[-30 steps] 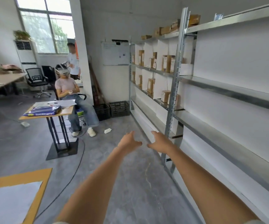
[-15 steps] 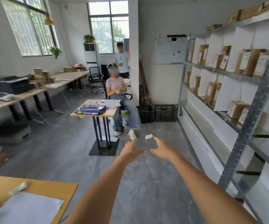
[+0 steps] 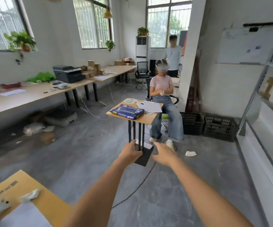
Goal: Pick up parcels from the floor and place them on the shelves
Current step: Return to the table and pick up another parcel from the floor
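Note:
Both my arms stretch forward over the grey floor. My left hand (image 3: 130, 152) and my right hand (image 3: 162, 153) hang side by side at mid-frame, fingers loosely apart, holding nothing. A brown parcel (image 3: 47, 137) lies on the floor at the left, below the long desk, beside a clear plastic bag (image 3: 33, 128). Only a blurred strip of the metal shelves (image 3: 263, 95) shows at the right edge, with brown parcels (image 3: 271, 86) standing on them. A small white scrap (image 3: 190, 153) lies on the floor to the right of my hands.
A small wooden table (image 3: 149, 119) on a black stand, with a blue pack on it, stands straight ahead; a seated person (image 3: 162, 104) and a standing person (image 3: 173, 56) are behind it. Two black crates (image 3: 206, 125) sit by the wall. Long desks (image 3: 34, 94) line the left. A wooden tabletop (image 3: 39, 195) is near left.
My view has swung left, away from the shelves and toward the room. Both hands stay out in front, empty, and now overlap the small table's black base.

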`<state>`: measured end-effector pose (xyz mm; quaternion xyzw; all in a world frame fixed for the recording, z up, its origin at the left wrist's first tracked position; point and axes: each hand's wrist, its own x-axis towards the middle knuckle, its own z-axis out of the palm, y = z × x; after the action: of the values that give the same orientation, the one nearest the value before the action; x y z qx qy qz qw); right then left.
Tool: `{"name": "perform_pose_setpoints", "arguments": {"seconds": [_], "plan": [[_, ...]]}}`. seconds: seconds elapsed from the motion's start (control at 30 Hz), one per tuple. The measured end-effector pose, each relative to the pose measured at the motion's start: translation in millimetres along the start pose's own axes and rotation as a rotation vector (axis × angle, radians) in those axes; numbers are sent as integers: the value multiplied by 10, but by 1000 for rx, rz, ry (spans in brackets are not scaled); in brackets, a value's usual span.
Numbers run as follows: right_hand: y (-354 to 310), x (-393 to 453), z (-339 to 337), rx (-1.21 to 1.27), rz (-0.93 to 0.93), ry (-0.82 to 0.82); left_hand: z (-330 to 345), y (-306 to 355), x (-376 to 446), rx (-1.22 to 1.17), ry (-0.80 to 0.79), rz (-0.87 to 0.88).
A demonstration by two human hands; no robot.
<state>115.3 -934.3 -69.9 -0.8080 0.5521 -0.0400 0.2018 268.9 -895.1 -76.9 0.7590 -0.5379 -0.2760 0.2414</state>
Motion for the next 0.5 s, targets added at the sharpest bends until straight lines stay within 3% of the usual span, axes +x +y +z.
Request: {"name": "perform_pose_setpoints", "arguments": {"seconds": [0.2, 0.5], "plan": [[-277, 1528, -147, -50, -103, -61, -409, -118, 1335, -28, 69, -94], [-795, 3284, -269, -22, -241, -138, -877, -361, 2658, -37, 156, -230]]}}
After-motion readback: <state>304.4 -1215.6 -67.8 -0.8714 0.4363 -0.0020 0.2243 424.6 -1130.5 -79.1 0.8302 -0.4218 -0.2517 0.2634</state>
